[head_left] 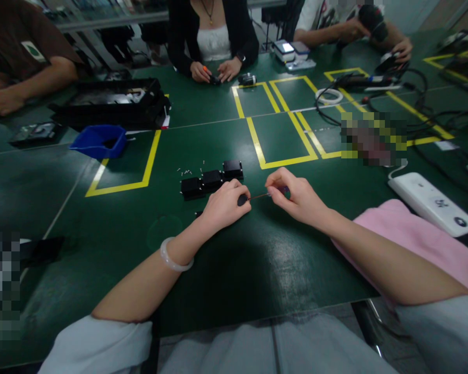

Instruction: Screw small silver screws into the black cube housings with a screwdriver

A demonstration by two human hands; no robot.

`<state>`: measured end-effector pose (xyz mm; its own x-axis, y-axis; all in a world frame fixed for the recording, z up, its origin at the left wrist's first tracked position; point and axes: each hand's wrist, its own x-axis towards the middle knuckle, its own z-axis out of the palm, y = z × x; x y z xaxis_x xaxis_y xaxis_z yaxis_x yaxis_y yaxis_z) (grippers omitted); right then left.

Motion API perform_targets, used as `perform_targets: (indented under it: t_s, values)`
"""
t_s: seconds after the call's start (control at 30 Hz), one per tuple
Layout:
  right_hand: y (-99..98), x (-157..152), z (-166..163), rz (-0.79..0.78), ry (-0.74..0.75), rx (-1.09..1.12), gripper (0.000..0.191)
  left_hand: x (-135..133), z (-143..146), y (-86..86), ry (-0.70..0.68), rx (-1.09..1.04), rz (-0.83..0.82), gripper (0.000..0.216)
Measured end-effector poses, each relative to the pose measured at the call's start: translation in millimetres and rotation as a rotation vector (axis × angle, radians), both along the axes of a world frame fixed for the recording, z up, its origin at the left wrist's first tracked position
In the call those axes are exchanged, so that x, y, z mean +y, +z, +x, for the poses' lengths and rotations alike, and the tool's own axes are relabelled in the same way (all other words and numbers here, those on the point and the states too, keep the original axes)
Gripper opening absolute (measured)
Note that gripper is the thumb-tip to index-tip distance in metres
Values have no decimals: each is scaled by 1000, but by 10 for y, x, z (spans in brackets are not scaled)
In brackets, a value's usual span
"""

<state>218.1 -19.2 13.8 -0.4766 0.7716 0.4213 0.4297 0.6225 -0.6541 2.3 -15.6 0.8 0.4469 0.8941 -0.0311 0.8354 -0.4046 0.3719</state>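
Observation:
My left hand is closed around a small black part, most of it hidden by the fingers. In my right hand, between thumb and fingers, is a thin screwdriver with a purplish handle. Its shaft points left and its tip meets the black part, or nearly so. Just beyond my left hand, three black boxes stand in a slanting row on the green table. Several tiny screws lie scattered behind them. Another small black piece peeks out beside my left wrist.
A blue bin and a black tray stand at the far left. To the right are a white power strip, a pink cloth and tangled cables. Co-workers sit across the table, one holding a small black object.

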Motion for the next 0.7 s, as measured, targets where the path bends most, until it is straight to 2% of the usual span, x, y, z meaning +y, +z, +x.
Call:
perform_targets:
  t_s: [0.7]
  values:
    - [1,13,11,-5,17,-7,4,5,1,2,-1,9,2,22]
